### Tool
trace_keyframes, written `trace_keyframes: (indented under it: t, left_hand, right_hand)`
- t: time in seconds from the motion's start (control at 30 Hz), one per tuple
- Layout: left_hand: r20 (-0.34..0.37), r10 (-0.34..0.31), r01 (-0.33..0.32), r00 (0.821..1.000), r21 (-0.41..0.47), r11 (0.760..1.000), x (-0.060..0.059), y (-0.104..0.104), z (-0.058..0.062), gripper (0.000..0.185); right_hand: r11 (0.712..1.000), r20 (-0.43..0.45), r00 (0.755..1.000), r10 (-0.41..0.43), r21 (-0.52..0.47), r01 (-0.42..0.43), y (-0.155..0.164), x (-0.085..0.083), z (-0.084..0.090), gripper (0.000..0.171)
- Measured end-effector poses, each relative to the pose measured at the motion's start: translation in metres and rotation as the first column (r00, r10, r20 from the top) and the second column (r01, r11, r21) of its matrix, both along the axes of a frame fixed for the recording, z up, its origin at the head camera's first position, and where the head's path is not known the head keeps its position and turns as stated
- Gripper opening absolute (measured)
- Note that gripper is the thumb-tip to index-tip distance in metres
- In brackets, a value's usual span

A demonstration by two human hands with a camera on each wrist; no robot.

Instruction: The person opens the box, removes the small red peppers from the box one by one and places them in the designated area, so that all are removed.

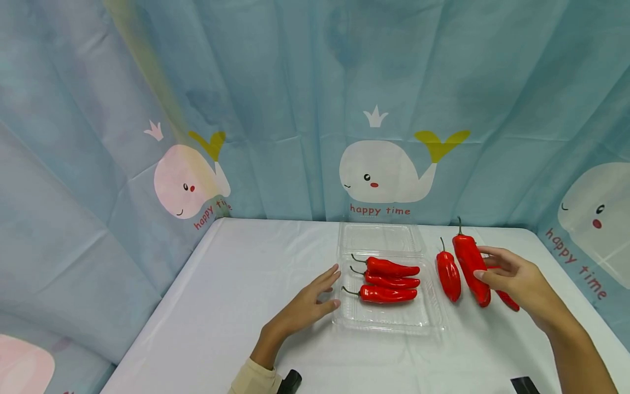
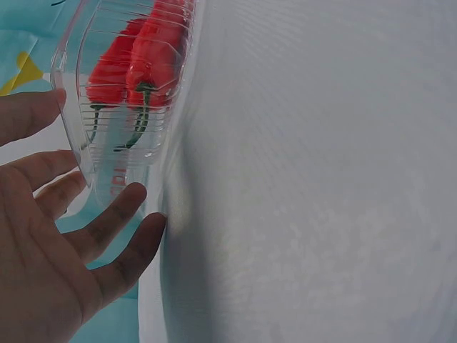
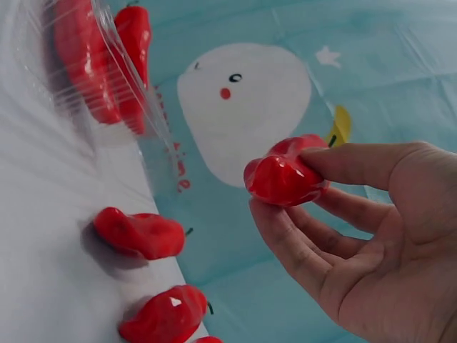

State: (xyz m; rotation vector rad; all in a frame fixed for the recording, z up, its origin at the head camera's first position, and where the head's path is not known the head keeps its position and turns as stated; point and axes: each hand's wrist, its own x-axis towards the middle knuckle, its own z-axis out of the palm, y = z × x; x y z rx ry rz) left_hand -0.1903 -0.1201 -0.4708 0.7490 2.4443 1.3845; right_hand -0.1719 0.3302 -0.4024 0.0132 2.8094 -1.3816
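Note:
A clear plastic clamshell box (image 1: pixel 389 320) lies with its lid folded back, holding three red chili peppers (image 1: pixel 389 294) side by side, green stems to the left. My left hand (image 1: pixel 300 309) is at the box's left edge, fingers spread; in the left wrist view a fingertip (image 2: pixel 57 100) meets the rim. Between thumb and fingers, my right hand (image 1: pixel 521 282) pinches a long red pepper (image 1: pixel 471 268), which the right wrist view shows raised off the table. Left of it a red pepper (image 1: pixel 448 276) lies on the cloth. Another red pepper (image 1: pixel 508 301) is partly hidden behind the right hand.
The table has a white cloth (image 1: pixel 236 273). The transparent lid (image 1: pixel 379 238) lies flat toward the back edge. Behind and at the sides hangs a blue curtain (image 1: pixel 280 137) with whale prints. Black straps (image 1: pixel 290 381) show near the wrists.

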Motion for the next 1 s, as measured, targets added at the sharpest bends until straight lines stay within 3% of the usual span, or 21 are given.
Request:
trace_keyframes:
  t: [0.27,0.53,1.0]
  left_hand:
    - [0.001,0.002,-0.002,1.0,-0.001,1.0,0.0,0.0,0.0,0.069]
    - [0.002,0.006,-0.006,1.0,-0.004,1.0,0.0,0.0,0.0,0.068]
    - [0.011,0.001,-0.001,1.0,0.003,1.0,-0.001,0.0,0.0,0.07]
  right_hand:
    - [0.998,-0.021,0.998,-0.055,0.003,0.055,0.019,-0.003,-0.012,0.081]
    - [0.996,0.017,0.996,-0.089,-0.003,0.089,0.035,-0.008,-0.018,0.082]
    - [0.983,0.019,0.984,-0.178,-0.048,0.179,0.065,-0.012,-0.032,0.075]
